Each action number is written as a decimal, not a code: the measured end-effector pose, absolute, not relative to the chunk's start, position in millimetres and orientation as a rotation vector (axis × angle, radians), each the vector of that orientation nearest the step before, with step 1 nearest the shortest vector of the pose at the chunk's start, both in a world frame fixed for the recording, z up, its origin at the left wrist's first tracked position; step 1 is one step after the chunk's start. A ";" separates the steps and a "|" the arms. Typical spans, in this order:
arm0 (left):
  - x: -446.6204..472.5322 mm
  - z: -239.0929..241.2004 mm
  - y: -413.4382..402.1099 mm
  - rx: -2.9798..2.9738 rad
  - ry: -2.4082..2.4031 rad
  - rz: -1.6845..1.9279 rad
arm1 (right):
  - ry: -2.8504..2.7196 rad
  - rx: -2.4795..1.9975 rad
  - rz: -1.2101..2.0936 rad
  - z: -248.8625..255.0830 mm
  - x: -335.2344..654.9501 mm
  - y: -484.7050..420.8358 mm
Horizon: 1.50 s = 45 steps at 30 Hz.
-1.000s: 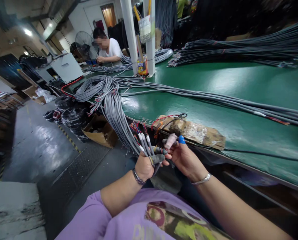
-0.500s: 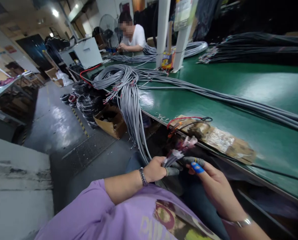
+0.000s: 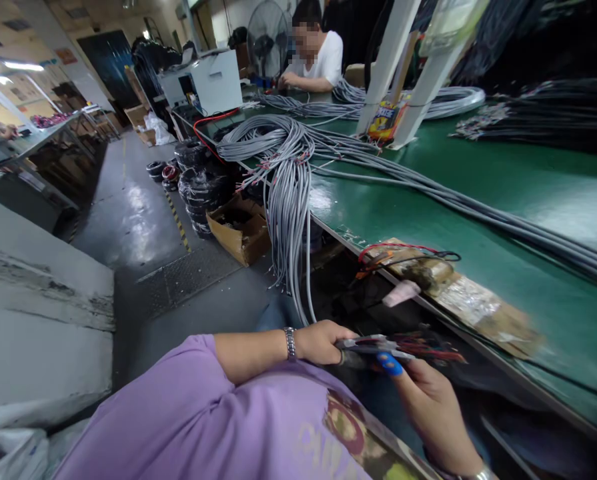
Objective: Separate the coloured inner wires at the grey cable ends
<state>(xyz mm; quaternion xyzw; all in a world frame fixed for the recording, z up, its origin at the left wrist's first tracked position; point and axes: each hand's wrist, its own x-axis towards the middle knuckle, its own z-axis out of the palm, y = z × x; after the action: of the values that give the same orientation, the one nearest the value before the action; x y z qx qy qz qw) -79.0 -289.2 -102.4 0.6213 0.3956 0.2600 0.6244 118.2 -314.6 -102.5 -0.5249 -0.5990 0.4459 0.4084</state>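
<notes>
Near my lap, my left hand (image 3: 323, 342) is closed around a bundle of grey cables (image 3: 368, 345) close to their ends. Thin wires (image 3: 428, 348), mostly reddish and dark, fan out from the bundle to the right, smeared by motion. My right hand (image 3: 428, 400), with blue tape around its thumb, grips the same bundle from the near side; its other fingers are mostly hidden. Just beyond the wires a blurred pinkish-white piece (image 3: 401, 293) shows in front of the table edge. Behind my left hand the cables run up to a draped grey heap (image 3: 291, 220).
The green table (image 3: 543, 200) carries long grey cables and a taped cardboard piece (image 3: 468, 300) with red and black leads. A cardboard box (image 3: 241, 233) and wrapped coils (image 3: 203, 193) stand on the floor. A co-worker (image 3: 323, 63) sits across, near a fan (image 3: 268, 40).
My right hand has moved onto the bundle, whose wires now spread rightward. The pinkish-white covering at the ends is gone from there, and a similar piece appears apart. The view has shifted left.
</notes>
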 end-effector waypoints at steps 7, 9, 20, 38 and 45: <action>-90.3 -89.2 -294.7 1.058 0.811 0.991 | -1.415 -1.133 1.358 -92.5 113.3 -316.2; -94.2 -84.7 -292.1 0.942 0.888 1.080 | -1.381 -1.112 1.402 -88.8 109.7 -315.3; -79.6 -66.5 -275.9 1.071 0.906 0.920 | -1.244 -1.041 1.762 -88.3 89.2 -302.9; -73.1 -73.0 -277.3 0.993 1.011 0.915 | -1.183 -1.140 1.609 -89.2 100.2 -294.1; -72.8 -78.0 -280.0 1.134 0.984 0.791 | -1.365 -1.210 1.418 -75.2 94.0 -288.7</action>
<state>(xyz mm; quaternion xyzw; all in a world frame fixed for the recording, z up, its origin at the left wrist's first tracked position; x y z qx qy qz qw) -72.8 -280.0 -78.0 0.5015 0.4351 0.3497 0.6609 94.0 -288.7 -75.2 -0.4791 -0.5404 0.5615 0.4039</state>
